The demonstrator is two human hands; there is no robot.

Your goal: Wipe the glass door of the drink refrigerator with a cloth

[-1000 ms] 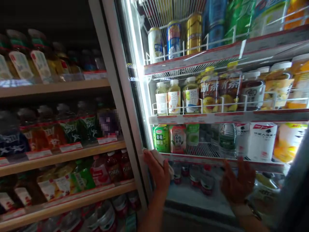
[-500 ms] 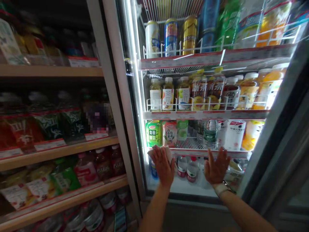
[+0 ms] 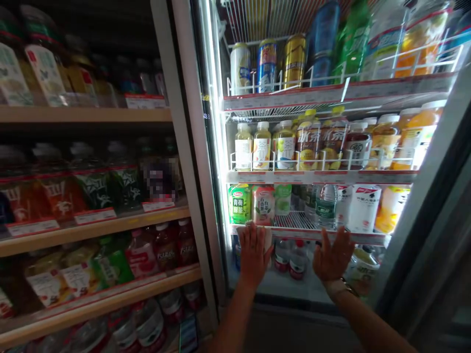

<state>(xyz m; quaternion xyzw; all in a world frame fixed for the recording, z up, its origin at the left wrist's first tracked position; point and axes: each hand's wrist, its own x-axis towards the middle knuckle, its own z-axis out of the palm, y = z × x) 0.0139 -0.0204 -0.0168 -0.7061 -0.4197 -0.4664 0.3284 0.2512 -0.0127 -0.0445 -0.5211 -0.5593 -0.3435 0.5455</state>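
Observation:
My left hand (image 3: pixel 253 252) lies flat over a pale cloth (image 3: pixel 268 240), pressing it against the glass door of a lit drinks fridge, in front of the lowest shelf edge (image 3: pixel 294 234). The fingers point up and cover much of the cloth. To the right, my right hand (image 3: pixel 334 255) is spread with nothing in it, its palm toward the glass; whether it touches is hard to tell. A band circles that wrist. Just above the hands stand a green tea carton (image 3: pixel 240 205), a red-labelled carton (image 3: pixel 263 206) and a water bottle (image 3: pixel 326 206).
Open wooden shelves (image 3: pixel 147 220) with bottled drinks fill the left side. Upper fridge racks hold cans (image 3: pixel 267 66) and tea bottles (image 3: pixel 308 142). A dark door frame (image 3: pixel 423 206) slants along the right. A phone-like object (image 3: pixel 188 334) lies low at the left.
The view has shifted, so the fridge and shelves appear slightly farther right. My left hand stays on the cloth near the same shelf edge, now covering more of it. My right hand remains spread.

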